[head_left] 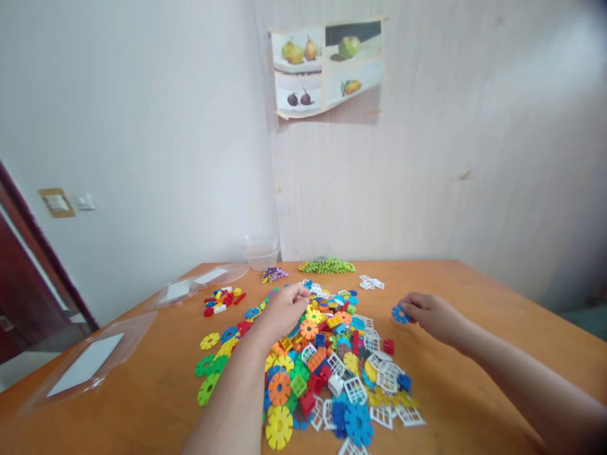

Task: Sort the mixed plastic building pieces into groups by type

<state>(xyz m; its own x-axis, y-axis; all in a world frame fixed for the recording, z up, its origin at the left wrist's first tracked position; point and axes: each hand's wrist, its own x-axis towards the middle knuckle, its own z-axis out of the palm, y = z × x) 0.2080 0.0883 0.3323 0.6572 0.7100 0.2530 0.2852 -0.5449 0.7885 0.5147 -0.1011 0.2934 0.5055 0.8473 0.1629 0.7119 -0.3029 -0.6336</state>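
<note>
A big heap of coloured plastic building pieces lies on the orange wooden table: gear-shaped discs, small bricks and white lattice pieces. My left hand reaches over the far side of the heap, fingers curled in a pinch above the pieces; what they grip is hidden. To the right of the heap my right hand hovers above bare table with its fingers shut on a blue gear disc.
Sorted groups sit at the back: green pieces, purple pieces, white lattices, red and mixed bricks. A clear tub stands by the wall. Clear plastic lids lie along the left edge. Walls close the back.
</note>
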